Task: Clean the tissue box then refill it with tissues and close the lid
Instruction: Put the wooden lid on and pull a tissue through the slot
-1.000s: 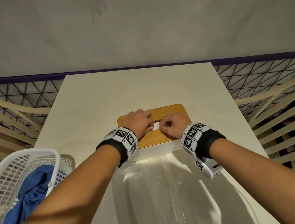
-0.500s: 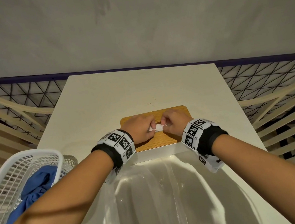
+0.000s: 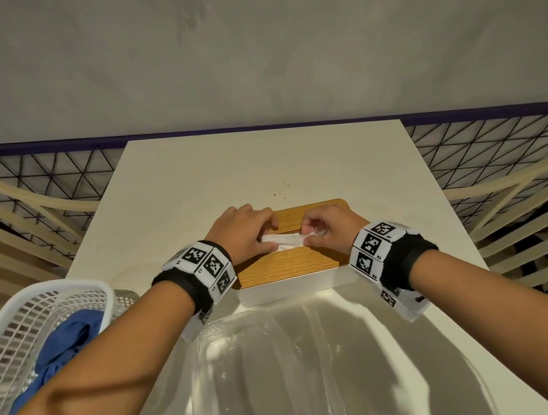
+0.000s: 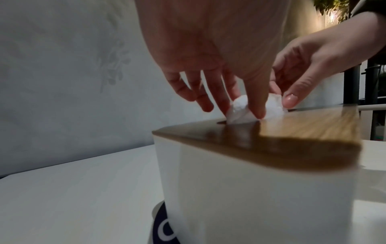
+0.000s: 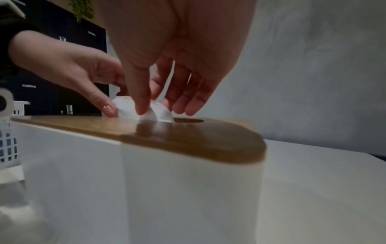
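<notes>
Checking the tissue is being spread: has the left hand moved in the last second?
Yes. The left hand slid left along the wooden lid, toward its left end, baring more tissue.

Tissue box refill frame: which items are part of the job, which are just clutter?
In the job:
- tissue box, white body
- wooden lid, on the box
- tissue, standing out of the lid slot
- left hand and right hand, both pinching the tissue

Lying about:
- white basket holding a blue cloth
- clear plastic wrap
- table
</notes>
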A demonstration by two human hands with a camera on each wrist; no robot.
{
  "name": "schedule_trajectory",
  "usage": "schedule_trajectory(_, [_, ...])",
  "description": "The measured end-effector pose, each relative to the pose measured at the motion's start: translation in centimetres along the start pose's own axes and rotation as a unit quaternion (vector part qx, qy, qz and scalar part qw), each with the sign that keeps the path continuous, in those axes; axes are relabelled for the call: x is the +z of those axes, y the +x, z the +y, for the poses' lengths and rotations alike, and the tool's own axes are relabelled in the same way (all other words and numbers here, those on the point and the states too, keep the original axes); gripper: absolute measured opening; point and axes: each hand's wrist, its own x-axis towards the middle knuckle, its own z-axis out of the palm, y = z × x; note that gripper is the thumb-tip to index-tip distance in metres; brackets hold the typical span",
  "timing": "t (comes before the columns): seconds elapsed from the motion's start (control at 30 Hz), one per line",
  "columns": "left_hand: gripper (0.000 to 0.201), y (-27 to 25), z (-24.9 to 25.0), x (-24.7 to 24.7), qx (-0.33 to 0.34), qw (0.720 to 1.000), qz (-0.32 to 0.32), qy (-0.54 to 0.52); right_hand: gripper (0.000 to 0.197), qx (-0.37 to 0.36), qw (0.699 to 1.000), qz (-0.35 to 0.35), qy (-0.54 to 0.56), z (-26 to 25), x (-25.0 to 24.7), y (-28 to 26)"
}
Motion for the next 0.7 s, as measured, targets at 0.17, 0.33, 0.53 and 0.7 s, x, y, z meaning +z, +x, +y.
schedule_trajectory(0.17, [0.027, -0.2, 0.0, 0.6, 0.026, 0.999, -0.004, -0.036, 0.005, 0.016, 1.000, 0.005, -0.002, 0.2, 0.5, 0.4])
schedule_trajectory(0.33, [0.042, -0.2, 0.4, 1.1, 0.001, 0.999, 0.006, -0.050, 0.010, 0.039, 0.998, 0.001, -0.056, 0.5, 1.0, 1.1])
schedule_trajectory(0.53, [0.036, -0.2, 0.5, 1.2, 0.023, 0.999, 0.015, -0.022, 0.017, 0.044, 0.996, -0.006, -0.082, 0.2, 0.9, 0.8])
schedule_trajectory(0.7, [0.033, 0.0, 0.9, 1.2, 0.046, 0.998, -0.014, 0.044, 0.021, 0.021, 0.994, -0.006, -0.111, -0.2, 0.9, 0.3])
